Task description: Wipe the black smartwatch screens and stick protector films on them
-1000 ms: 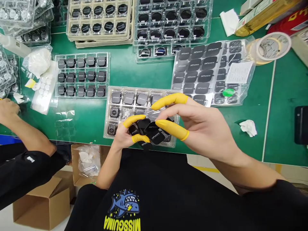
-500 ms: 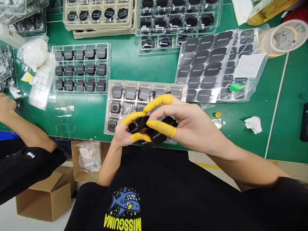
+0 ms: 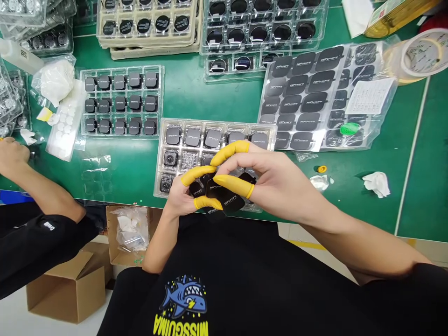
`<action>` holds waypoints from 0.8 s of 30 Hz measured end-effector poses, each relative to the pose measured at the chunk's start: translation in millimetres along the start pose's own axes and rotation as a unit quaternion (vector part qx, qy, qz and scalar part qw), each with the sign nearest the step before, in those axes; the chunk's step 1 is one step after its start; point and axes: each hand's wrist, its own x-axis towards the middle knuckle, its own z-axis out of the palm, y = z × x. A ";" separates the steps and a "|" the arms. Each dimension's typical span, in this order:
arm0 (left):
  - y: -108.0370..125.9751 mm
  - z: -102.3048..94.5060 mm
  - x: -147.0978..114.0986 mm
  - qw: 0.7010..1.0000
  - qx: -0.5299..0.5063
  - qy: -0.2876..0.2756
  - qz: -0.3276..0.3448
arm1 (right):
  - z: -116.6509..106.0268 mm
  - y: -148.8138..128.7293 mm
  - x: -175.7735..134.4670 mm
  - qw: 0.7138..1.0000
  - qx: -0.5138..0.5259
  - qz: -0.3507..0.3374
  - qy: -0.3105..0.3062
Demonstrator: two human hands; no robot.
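Yellow finger cots cover several fingertips on both hands. My left hand curls its finger and thumb around a small strip of black HiFuture-printed stickers, which hangs over the table's front edge. My right hand comes in from the right, with thumb and fingertips pinched at a black square HiFuture sticker between the hands. Fingers partly hide what lies behind it. Beneath the hands is a clear tray of square watch bodies; its top row bears HiFuture films, and a watch body below shows its sensor back.
Left stands a filled tray of black square pieces. Round-lens trays are stacked behind. Sticker sheets, a tape roll and crumpled tissue lie right. A co-worker's arm reaches in left; cardboard boxes stand below.
The whole view has shifted slightly right and down. Between my hands the black sticker has tilted, so its HiFuture print now shows. Both hands keep nearly the same pose.
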 end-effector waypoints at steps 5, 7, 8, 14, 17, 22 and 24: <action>-2.2 0.3 -0.1 0.999 -0.033 0.000 0.035 | 1.1 1.6 1.5 1.000 0.009 0.008 -0.001; -2.9 0.3 0.3 0.998 -0.039 0.005 0.046 | 0.9 0.9 2.4 1.000 0.012 0.014 -0.002; -3.1 0.2 0.6 0.998 -0.039 0.007 0.049 | 0.7 0.4 2.8 1.000 0.015 0.018 -0.003; -1.6 -0.1 2.0 0.998 -0.028 0.016 0.059 | 1.0 -0.9 3.7 0.999 0.022 0.024 -0.002; -0.1 0.1 2.8 0.997 -0.032 0.019 0.066 | 1.2 -0.4 3.1 1.000 0.018 0.015 0.000; 0.5 0.3 2.8 0.997 -0.034 0.020 0.065 | 0.5 -0.8 2.3 1.000 0.009 0.006 -0.003; 0.8 0.0 3.0 0.997 -0.032 0.020 0.062 | 0.0 -1.1 2.3 1.000 0.005 0.003 -0.005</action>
